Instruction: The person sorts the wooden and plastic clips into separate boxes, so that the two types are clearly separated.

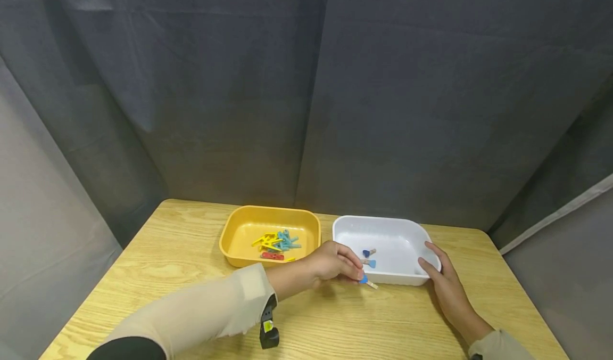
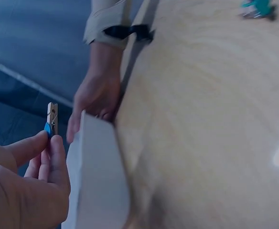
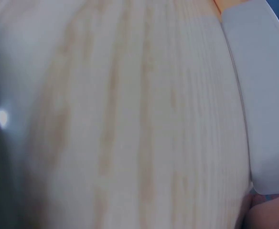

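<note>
Table: light wood, visible grain, smooth with a faint sheen. White tray: smooth plastic, slightly glossy. Yellow tray: smooth plastic, satin finish. Peg: bare matt wood with a blue tip. Backdrop: dark matt cloth, creased. Sleeves: beige matt fabric.

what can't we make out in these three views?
- Right wrist view: blurred; only table and white tray wall show, right hand barely enters at the corner.
- Head view: clips in the yellow tray are too small to count.
- Left wrist view: left hand pinches a clothespin, its lower end hidden by fingers.
</note>
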A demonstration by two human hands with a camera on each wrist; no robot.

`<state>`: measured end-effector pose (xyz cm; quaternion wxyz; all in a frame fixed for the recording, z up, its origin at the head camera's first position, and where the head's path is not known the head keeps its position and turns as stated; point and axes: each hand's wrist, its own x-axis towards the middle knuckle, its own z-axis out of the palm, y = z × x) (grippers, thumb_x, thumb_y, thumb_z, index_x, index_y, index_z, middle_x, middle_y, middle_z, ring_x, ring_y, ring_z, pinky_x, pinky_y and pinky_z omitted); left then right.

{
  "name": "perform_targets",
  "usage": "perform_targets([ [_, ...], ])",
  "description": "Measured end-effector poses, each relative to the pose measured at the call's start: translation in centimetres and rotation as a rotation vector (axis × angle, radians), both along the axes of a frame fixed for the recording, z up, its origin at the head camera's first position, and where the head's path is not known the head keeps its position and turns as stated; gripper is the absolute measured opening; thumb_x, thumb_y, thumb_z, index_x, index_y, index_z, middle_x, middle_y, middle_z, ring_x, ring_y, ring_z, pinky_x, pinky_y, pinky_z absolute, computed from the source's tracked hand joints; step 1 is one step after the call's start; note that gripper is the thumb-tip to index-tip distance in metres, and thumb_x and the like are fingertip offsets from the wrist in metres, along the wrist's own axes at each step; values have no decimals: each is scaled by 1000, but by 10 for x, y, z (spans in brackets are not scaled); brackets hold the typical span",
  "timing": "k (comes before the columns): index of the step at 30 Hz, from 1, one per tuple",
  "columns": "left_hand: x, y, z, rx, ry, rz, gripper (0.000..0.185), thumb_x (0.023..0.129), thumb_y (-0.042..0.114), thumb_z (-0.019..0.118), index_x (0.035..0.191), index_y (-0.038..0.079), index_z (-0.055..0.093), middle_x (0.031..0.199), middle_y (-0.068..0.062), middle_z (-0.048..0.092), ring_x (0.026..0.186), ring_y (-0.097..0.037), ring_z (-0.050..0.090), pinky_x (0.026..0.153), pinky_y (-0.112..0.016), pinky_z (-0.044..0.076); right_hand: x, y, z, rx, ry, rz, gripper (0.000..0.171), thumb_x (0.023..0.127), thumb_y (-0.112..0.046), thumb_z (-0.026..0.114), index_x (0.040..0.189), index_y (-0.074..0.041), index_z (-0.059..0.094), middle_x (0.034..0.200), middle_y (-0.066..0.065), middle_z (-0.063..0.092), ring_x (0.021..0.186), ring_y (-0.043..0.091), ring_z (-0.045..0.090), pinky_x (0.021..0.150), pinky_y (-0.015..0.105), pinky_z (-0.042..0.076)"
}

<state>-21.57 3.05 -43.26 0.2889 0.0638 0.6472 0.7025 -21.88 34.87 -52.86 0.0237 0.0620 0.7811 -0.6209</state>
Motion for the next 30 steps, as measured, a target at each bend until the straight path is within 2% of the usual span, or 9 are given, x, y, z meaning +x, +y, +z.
perform_targets([
  [4,-19,6,3,33,2,51,10,85,-16,72,91,-8,69,74,-8,71,67,-15,70,69,-31,63,-1,0,-1,-13,5,3,74,107,-37,56,166,-22,15,174,5,-9,159,28,-8,128,46,-1],
  [8,-35,16,1,31,-8,121,10,85,-16,74,90,-8,70,74,-9,71,64,-14,69,64,-26,61,-1,0,-1,-14,14,5,73,107,-38,56,166,-23,15,174,5,-8,159,29,-7,128,42,0],
  [13,-51,29,-5,-20,6,168,12,84,-13,76,94,-8,72,80,-14,74,67,-16,72,63,-27,61,-1,-1,-1,-15,22,3,73,107,-38,57,166,-23,17,174,5,-7,159,28,-7,128,42,-1],
  [18,-68,44,-9,-64,-4,247,13,84,-13,76,95,-7,72,85,-16,74,68,-18,73,66,-28,62,-3,-1,-1,-11,28,5,72,107,-38,56,166,-23,17,174,5,-7,159,28,-6,127,33,2],
  [21,-77,54,-12,-76,-34,314,14,83,-14,76,94,-6,73,86,-16,74,69,-19,73,67,-29,62,-2,-1,-1,-2,25,-3,73,107,-38,56,166,-22,17,174,6,-7,159,29,-7,128,39,1],
  [25,-85,66,-18,-87,-64,395,19,83,-16,74,100,-8,72,87,-17,74,73,-21,74,73,-31,63,-2,-1,-1,-2,16,-7,73,107,-36,56,166,-20,16,174,6,-8,159,29,-9,127,50,-2],
  [28,-89,74,-22,-95,-76,446,22,82,-17,73,103,-11,72,88,-18,74,74,-22,73,77,-34,63,-1,-1,-1,-4,14,-6,73,107,-35,55,166,-19,15,174,6,-9,159,29,-10,127,50,-2],
  [30,-91,80,-24,-99,-86,474,20,81,-19,73,100,-10,73,88,-19,74,74,-23,72,77,-35,63,0,0,-1,-1,15,-10,72,108,-35,55,166,-20,16,174,6,-8,159,29,-10,127,49,-2],
])
